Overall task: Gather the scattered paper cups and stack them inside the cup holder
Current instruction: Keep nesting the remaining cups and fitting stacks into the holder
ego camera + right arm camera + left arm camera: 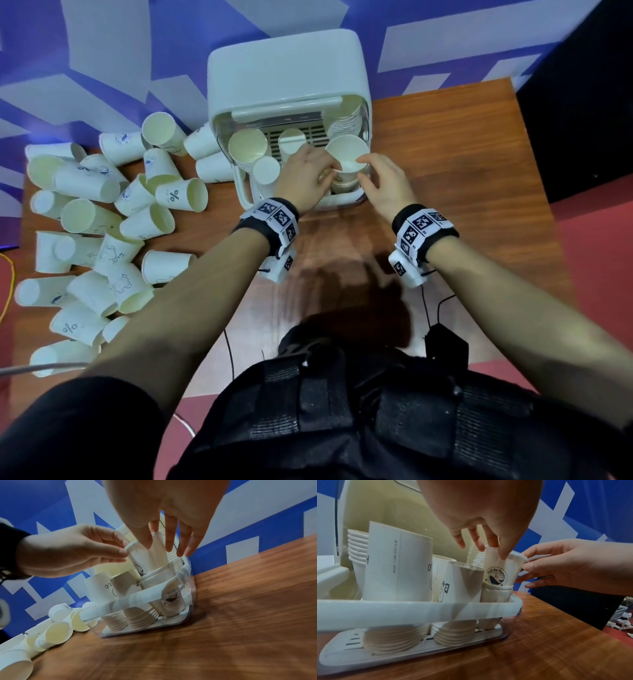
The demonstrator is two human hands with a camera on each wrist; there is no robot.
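A white paper cup [346, 155] with a whale logo [496, 574] sits upright in another cup at the front right corner of the white cup holder [287, 68]. My left hand [327, 173] pinches its rim from the left, seen close in the left wrist view [493, 553]. My right hand [362, 168] pinches the rim from the right, thumb on the cup wall [157, 547]. Other cup stacks [247, 145] stand in the holder, some upside down [393, 641]. Several scattered cups [102, 222] lie at the table's left.
The holder's clear front wall and white rim [402, 608] stand between me and the stacks. A wooden table [462, 154] lies bare to the right. A black cabinet [582, 120] stands beyond the table's right edge. A blue and white wall [102, 51] backs everything.
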